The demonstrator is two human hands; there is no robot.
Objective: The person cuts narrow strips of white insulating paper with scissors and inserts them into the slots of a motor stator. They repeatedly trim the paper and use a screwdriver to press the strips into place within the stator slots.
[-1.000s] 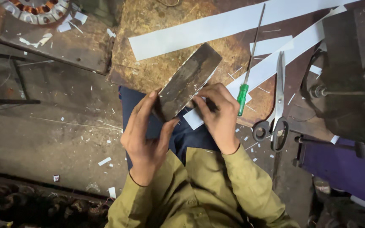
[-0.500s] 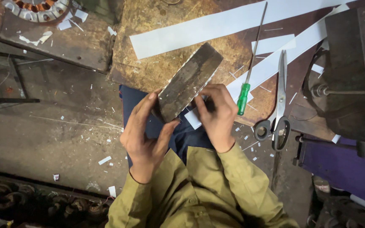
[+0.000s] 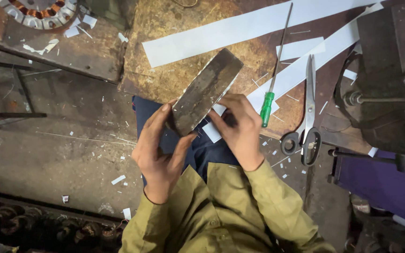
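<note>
Left hand gripped the metal block, raised slightly since a moment before. Right hand pinched a white paper piece just under its fingertips, beside the block.

Just one head cam, looking straight down from close above the workbench, its near edge and the floor below in frame.

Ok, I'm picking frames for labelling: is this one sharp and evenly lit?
Head view: the left hand, right hand and dark metal block are sharp; the white paper strip is bright but not blown out; the lower left corner sinks into shadow.
</note>
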